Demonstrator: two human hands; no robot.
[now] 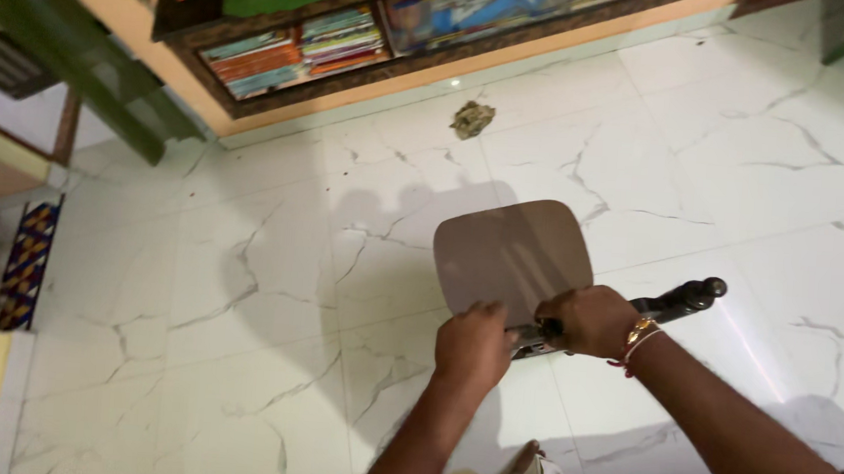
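**A:** Status on the hands?

**B:** My right hand is wrapped tight around a dark handle, knuckles up. The handle runs up and to the right and ends in a round knob. My left hand is curled shut just beside it, to the left, fingers pinching at the lower edge of the flat brown panel.

**A:** Where's the panel relative to the grip?

**B:** Directly ahead of both hands, rising away from them over the white marble floor. Rounded corners, held off the floor, throwing a shadow to its left. Its bottom edge meets the metal part between my two hands.

**A:** Axis?

**B:** The handle's long axis is diagonal, lower left to upper right. The panel sits at its lower-left end. The left hand is nearer the joint; the right is further out along the handle.

**A:** Is the joint visible?

**B:** Barely, since my fingers cover most of it. I can't tell how it's fastened.

**A:** Anything else nearby?

**B:** A crumpled rag well apart, near a bookshelf.
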